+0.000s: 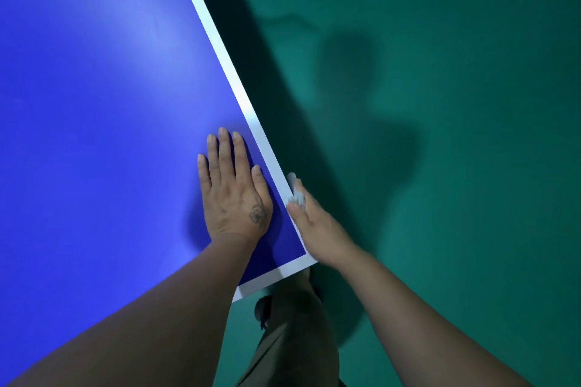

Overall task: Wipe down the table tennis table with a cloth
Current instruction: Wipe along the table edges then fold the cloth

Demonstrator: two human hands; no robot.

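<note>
From the head camera, looking down: the table tennis table (94, 104) fills the left side, a deep blue top with a white line along its side edge and another along its near end, the two meeting at the corner close to the person's legs. A pale sheen of light runs across the blue.

The left hand (234, 195) lies flat on the blue surface just inside that corner, palm down, fingers straight and only slightly parted, thumb out toward the white line. A small dark flower-like mark sits on the back of the hand near the thumb.

The right hand (309, 220) is at the table's side edge, just beside the left. It grips a small, crumpled, pale grey cloth (296, 193) against the white edge; the thumb sits on top, and the other fingers curl below, mostly hidden.

Beyond the table lies green floor (456, 104), with dark shadows on it. No writing or brand shows anywhere.
</note>
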